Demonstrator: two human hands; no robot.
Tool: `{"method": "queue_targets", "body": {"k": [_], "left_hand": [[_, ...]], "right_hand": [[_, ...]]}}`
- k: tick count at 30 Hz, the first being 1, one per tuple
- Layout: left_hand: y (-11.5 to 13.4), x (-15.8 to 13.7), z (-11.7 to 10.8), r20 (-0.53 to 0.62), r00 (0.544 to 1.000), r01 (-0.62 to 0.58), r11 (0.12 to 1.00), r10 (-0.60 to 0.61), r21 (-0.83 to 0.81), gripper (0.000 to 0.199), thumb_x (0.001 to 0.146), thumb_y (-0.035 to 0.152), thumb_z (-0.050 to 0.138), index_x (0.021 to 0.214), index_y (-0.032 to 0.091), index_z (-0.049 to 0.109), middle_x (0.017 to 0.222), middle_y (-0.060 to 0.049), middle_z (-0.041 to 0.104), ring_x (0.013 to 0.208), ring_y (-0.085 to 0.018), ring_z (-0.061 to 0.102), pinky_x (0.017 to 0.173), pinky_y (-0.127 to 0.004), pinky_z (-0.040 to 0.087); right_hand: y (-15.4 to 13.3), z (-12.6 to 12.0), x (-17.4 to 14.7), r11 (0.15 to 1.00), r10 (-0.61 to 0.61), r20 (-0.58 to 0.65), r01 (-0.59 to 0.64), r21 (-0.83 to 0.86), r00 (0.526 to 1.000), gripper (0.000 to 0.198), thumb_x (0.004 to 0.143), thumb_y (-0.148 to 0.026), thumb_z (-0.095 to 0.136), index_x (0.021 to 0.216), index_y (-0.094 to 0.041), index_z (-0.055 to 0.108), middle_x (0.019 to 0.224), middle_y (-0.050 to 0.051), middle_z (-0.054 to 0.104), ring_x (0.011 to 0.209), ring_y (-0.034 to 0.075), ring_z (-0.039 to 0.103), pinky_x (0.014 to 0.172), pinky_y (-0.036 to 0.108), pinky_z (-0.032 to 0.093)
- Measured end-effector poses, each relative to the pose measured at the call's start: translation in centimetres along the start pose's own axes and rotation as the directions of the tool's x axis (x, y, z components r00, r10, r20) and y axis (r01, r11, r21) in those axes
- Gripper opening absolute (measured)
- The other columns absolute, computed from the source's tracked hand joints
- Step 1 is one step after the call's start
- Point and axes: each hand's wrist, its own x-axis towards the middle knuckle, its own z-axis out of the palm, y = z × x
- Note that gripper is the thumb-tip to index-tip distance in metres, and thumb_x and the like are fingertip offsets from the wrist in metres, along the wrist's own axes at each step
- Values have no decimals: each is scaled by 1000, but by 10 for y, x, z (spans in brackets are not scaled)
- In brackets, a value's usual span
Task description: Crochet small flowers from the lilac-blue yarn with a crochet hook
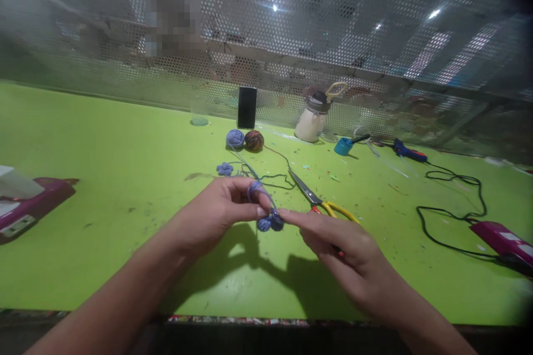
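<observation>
Between my hands hangs a small blue-purple crocheted piece (270, 222) with rounded petals. My left hand (227, 205) pinches its left side between thumb and fingers, with blue yarn (255, 191) looped over the index finger. My right hand (337, 238) is closed, its index fingertip touching the piece's right side; whatever lies inside its grip is hidden. Strands run back to a blue yarn ball (235, 138) beside a dark multicoloured yarn ball (254, 140). A finished-looking blue crocheted flower (225, 169) lies behind my left hand. Scissors (310, 194) with yellow handles lie partly behind my right hand.
On the green table (125, 138) stand a phone (247, 107), a clear cup (200, 113) and a white bottle (310, 119) along a perforated screen. Right are a blue tape roll (343, 146), a blue glue gun (408, 151), a cable and a magenta power strip (502, 241). Another power strip (37, 208) lies left.
</observation>
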Motion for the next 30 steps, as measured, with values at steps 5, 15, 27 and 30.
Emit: {"method": "queue_targets", "body": {"k": [5,15,27,30], "left_hand": [[-3,1,3,-29,999,34,998,-35,-44,19,68,15,82,79,14,66,72,1,63,70,-13,57,70,-29,43],[-7,-2,5,54,998,11,999,-13,35,30,79,17,73,109,19,73,79,2,59,78,-13,55,78,-31,42],[-6,-2,11,-39,997,-61,994,65,91,57,82,13,68,137,23,55,87,2,61,78,-12,56,74,-29,44],[-6,-2,12,-97,994,-44,994,53,95,47,81,16,71,127,22,63,92,0,64,84,-14,59,76,-30,45]], "right_hand": [[4,4,1,978,120,-68,-106,177,990,43,94,-15,48,132,-31,63,67,-1,53,58,14,46,54,25,40],[15,8,6,677,362,113,-344,651,925,37,97,-26,55,133,-30,62,63,-6,34,50,8,24,42,19,18],[13,4,11,681,376,149,-382,625,915,34,97,-23,55,128,-30,66,62,-6,31,50,7,25,41,17,17],[12,5,11,684,371,147,-376,625,917,35,97,-22,55,129,-30,65,61,-6,31,50,7,25,41,17,17]]}}
